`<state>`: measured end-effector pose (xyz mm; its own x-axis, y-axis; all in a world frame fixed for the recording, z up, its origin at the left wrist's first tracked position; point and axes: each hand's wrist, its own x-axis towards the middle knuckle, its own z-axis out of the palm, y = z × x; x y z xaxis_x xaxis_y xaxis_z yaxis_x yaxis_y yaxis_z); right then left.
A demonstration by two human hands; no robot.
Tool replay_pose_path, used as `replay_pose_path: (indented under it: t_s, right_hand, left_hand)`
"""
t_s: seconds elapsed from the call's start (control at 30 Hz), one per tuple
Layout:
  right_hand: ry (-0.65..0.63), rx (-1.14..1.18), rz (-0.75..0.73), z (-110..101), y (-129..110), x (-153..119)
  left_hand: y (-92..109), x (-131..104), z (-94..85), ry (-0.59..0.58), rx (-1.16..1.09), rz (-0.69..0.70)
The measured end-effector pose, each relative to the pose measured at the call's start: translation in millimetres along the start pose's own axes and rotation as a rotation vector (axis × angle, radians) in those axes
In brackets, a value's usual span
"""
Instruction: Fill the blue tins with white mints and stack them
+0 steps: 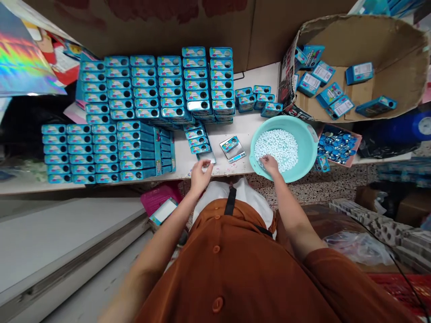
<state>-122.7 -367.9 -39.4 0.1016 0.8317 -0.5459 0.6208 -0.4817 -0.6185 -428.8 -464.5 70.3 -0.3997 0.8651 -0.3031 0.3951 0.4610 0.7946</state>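
My left hand is at the table's front edge, fingers curled and thumb apart, with nothing visible between them. Just beyond its fingertips lies a pale, flat piece, below a short column of blue boxes. My right hand dips into a mint-green basin, its fingers drawn together at the near left of many small white pellets. What those fingers pinch is too small to make out. Between my hands, a blue box rests on a small digital scale.
Blue boxes with round dark holes stand in tall stacks and lower rows on the left. Several more boxes stand behind the basin. A large cardboard carton holds loose boxes. A pink tray contains blue-and-silver pieces.
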Motion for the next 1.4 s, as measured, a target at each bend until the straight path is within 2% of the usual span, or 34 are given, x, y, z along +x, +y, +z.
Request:
replay_pose_path:
  t_s: [0.13, 0.23, 0.33, 0.43, 0.63, 0.83, 0.97, 1.1, 1.27, 1.4]
  right_hand:
    - [-0.036, 0.085, -0.013, -0.7, -0.4, -3.2]
    - [-0.064, 0.153, -0.015, -3.0, 2.3, -7.7]
    - [-0.073, 0.204, -0.005, -4.7, 3.5, -14.0]
    - [-0.05, 0.186, -0.031, -5.8, 2.7, -23.6]
    - [0.072, 0.02, -0.202, -7.0, -0.7, -43.8]
    - [0.11, -0.096, -0.281, -6.3, -1.1, -45.7]
    - [0.115, -0.148, -0.296, -5.6, 0.0, -45.4]
    - [0.117, -0.192, -0.298, -5.9, -1.5, -46.1]
    - [0.118, -0.204, -0.303, -5.9, -3.6, -46.5]
    - [0.133, -0.192, -0.304, -4.7, -3.7, -46.7]
  left_hand:
    - [8.2, 45.0, 18.7, -0.062, 0.256, 0.245]
    - [15.9, 66.1, 31.3, -0.075, 0.342, 0.326]
    - [20.9, 76.8, 41.7, -0.106, 0.393, 0.387]
    - [21.7, 83.3, 48.5, -0.134, 0.437, 0.439]
    - [14.8, 92.3, 52.0, -0.176, 0.473, 0.488]
    - [12.2, 90.4, 50.4, -0.178, 0.474, 0.481]
    - [10.6, 93.3, 50.8, -0.2, 0.499, 0.487]
    - [8.7, 99.6, 53.8, -0.22, 0.538, 0.574]
    - [4.4, 104.5, 55.9, -0.167, 0.552, 0.659]
    - [-2.5, 107.1, 50.6, -0.16, 0.533, 0.716]
